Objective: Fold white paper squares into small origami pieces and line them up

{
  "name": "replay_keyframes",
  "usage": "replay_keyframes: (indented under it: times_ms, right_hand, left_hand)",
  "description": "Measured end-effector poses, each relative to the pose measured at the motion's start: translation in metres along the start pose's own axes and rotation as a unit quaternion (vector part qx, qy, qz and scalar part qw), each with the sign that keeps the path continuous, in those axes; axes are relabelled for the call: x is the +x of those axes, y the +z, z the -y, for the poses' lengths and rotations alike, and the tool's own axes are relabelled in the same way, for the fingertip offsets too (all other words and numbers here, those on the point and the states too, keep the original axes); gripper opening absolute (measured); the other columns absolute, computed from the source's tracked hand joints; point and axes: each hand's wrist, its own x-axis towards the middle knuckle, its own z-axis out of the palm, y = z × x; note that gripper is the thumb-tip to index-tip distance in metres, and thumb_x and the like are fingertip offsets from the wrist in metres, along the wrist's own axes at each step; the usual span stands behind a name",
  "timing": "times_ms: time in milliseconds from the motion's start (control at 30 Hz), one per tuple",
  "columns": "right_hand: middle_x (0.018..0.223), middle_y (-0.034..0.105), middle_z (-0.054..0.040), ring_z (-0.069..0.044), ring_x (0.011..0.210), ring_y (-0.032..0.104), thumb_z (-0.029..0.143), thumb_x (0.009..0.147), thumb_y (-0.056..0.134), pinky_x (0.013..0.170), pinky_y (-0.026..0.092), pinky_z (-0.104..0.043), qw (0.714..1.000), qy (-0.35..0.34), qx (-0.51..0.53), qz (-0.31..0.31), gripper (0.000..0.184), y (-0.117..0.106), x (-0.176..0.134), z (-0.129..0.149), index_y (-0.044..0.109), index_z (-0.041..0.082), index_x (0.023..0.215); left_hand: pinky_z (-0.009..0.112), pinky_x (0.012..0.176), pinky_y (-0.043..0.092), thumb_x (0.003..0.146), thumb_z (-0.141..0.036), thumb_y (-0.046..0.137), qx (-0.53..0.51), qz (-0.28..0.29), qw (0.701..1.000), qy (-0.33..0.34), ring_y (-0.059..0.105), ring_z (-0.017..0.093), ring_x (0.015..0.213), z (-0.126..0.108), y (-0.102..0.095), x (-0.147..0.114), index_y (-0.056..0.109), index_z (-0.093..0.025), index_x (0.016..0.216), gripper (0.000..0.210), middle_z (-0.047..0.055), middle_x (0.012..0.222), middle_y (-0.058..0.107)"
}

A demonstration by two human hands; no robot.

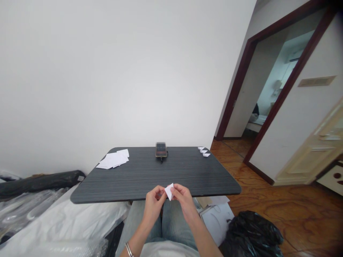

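There are two hands of the person, and both hold one small white paper (168,192). The left hand (154,195) pinches its left border between thumb and fingers; the right hand (183,196) has its thumb upon the right side, with the fingers curled behind. The paper shows a pointed shape and is held at the near edge of the surface (139,182), a little right of the middle of this edge. If it touches the surface, one cannot tell.

Near the far right corner lie three small white pieces (203,151), in a short row along the right edge. Toward the far left corner there is one group of white sheets (114,159); they overlap, so their number cannot be counted surely. One dark device (161,150) stands at the middle of the far edge.

Between the sheets and the device a wide strip of dark surface is visible, and another between the device and the three pieces. The widest room runs along the near edge, on both sides of the hands.
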Motion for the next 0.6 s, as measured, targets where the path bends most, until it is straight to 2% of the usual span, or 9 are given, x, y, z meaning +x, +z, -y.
replay_keyframes:
  times_ms: [167, 333, 433, 600]
  right_hand:
    - [0.055, 0.059, 0.0005, -0.011, 0.051, 0.046, 0.038, 0.068, 0.064, 0.051, 0.033, -0.021, 0.999, -0.024, -0.024, -0.017, 0.024, -0.0001, -0.0003, 0.0012, 0.065, 0.014, 0.064]
    - [0.053, 0.056, 0.0011, -0.012, 0.051, 0.045, 0.038, 0.068, 0.063, 0.05, 0.032, -0.022, 0.997, -0.045, -0.05, -0.035, 0.025, -0.0034, 0.0025, -0.0007, 0.063, 0.014, 0.059]
    - [0.052, 0.053, 0.0019, -0.012, 0.052, 0.045, 0.038, 0.069, 0.063, 0.051, 0.033, -0.022, 0.994, -0.064, -0.068, -0.052, 0.026, -0.0047, 0.0037, -0.0034, 0.063, 0.015, 0.057]
    - [0.054, 0.053, 0.002, -0.012, 0.054, 0.046, 0.034, 0.07, 0.062, 0.055, 0.035, -0.023, 0.992, -0.084, -0.076, -0.054, 0.024, -0.0026, 0.0025, -0.0067, 0.062, 0.015, 0.056]
  left_hand:
    - [0.019, 0.05, 0.039, 0.07, -0.027, 0.059, -0.057, 0.048, 0.997, -0.032, 0.051, 0.011, 0.053, 0.0024, 0.0015, 0.0017, 0.056, -0.013, 0.063, 0.016, 0.0, 0.058, 0.059]
    - [0.022, 0.055, 0.044, 0.075, -0.037, 0.053, -0.091, 0.1, 0.99, -0.036, 0.057, 0.015, 0.065, -0.0005, -0.0027, 0.0023, 0.063, -0.013, 0.073, 0.027, 0.004, 0.068, 0.063]
    - [0.023, 0.057, 0.046, 0.078, -0.042, 0.047, -0.106, 0.099, 0.989, -0.034, 0.057, 0.017, 0.072, -0.0028, -0.0046, 0.0019, 0.064, -0.012, 0.075, 0.035, 0.006, 0.071, 0.063]
    - [0.02, 0.051, 0.041, 0.068, -0.037, 0.063, -0.077, 0.082, 0.993, -0.041, 0.051, 0.011, 0.055, 0.0016, -0.0017, 0.0025, 0.058, -0.012, 0.066, 0.026, 0.0, 0.059, 0.057]
